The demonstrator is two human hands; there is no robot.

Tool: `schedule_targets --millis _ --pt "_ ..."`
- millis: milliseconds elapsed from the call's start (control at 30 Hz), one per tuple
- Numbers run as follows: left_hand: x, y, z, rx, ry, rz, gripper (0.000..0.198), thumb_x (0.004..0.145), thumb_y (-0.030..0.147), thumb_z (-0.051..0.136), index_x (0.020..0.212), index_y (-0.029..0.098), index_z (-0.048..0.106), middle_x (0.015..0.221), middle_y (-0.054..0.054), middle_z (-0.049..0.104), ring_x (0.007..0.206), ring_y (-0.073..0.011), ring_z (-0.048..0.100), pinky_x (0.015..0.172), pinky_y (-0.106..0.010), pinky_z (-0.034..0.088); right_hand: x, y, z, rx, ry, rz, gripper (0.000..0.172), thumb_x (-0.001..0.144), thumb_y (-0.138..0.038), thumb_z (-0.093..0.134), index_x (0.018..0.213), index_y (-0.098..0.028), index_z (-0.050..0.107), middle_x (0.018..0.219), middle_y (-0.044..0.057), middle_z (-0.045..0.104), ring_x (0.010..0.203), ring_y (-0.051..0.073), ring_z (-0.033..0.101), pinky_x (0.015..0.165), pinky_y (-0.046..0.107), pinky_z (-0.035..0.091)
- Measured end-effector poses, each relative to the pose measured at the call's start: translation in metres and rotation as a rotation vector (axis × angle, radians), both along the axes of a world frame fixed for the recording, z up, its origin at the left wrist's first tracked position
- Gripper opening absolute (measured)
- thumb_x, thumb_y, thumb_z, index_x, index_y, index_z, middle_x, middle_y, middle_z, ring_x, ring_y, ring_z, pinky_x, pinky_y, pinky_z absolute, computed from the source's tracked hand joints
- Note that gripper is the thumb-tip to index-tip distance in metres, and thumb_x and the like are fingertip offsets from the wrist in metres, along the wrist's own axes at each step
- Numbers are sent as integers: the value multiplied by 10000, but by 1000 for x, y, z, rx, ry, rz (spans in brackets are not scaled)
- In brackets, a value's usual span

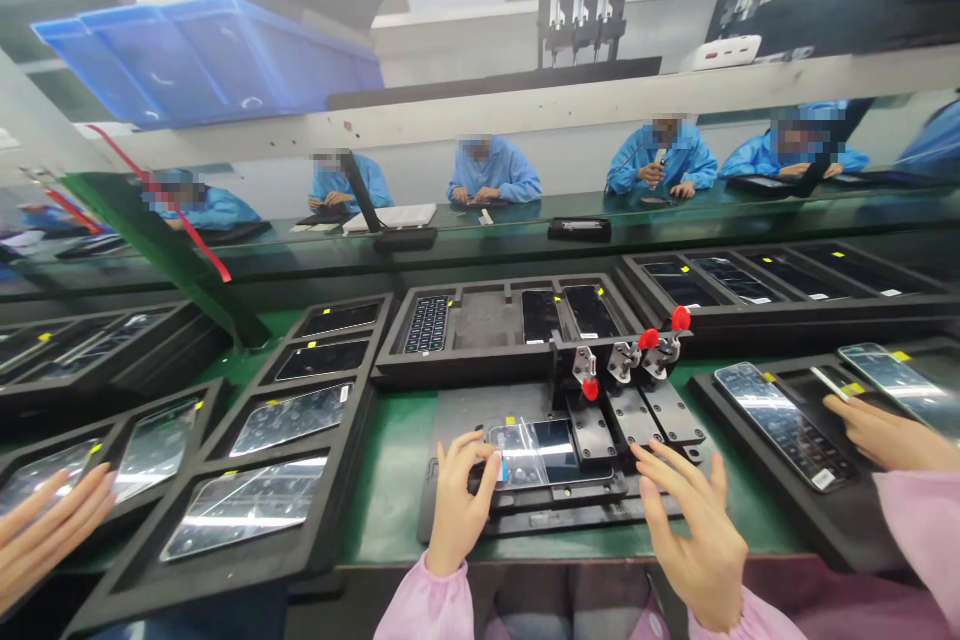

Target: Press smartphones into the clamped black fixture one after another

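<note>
A phone screen (559,448) lies flat in a black clamping fixture (555,518) in front of me. Clear film (517,455) with a blue tab covers its left part. My left hand (461,495) is at that end, thumb and forefinger closed at the film's edge by the tab; the exact grip is partly hidden. Beside the fixture's right blocks, my right hand (694,530) hovers with fingers apart and nothing in it. Red-tipped toggle clamps (622,360) rise behind the blocks, and one block overlaps the screen's right end.
Black foam trays with phone screens stand left (341,450), behind (480,320) and right (705,390). A co-worker's hand (56,530) reaches in at left; another's pink-sleeved hand (885,430) holds a thin white piece at right. Blue-clad people sit beyond the shelf.
</note>
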State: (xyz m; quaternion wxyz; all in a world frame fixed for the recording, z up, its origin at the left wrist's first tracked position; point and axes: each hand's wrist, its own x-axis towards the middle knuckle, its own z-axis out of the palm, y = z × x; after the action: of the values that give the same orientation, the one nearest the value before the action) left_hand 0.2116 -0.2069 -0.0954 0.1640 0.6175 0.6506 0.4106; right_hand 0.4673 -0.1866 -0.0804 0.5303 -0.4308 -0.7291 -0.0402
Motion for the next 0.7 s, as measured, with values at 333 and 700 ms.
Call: schedule_targets --millis 333,700 --pt "0 0 4 17 77 -12 188 883 283 438 731 221 530 1059 -30 634 1141 -231 472 1042 -598 75 2 -1 -4 10 -17 9 145 789 -153 565 916 -197 620 986 27 662 966 205 617 1053 615 201" --pt "-1 6 -3 -34 102 -31 202 905 284 388 761 233 521 1129 -19 621 1202 -217 425 1042 -617 29 7 -3 -8 7 -27 2 136 795 -162 566 916 -197 616 974 29 664 962 208 616 1049 625 203"
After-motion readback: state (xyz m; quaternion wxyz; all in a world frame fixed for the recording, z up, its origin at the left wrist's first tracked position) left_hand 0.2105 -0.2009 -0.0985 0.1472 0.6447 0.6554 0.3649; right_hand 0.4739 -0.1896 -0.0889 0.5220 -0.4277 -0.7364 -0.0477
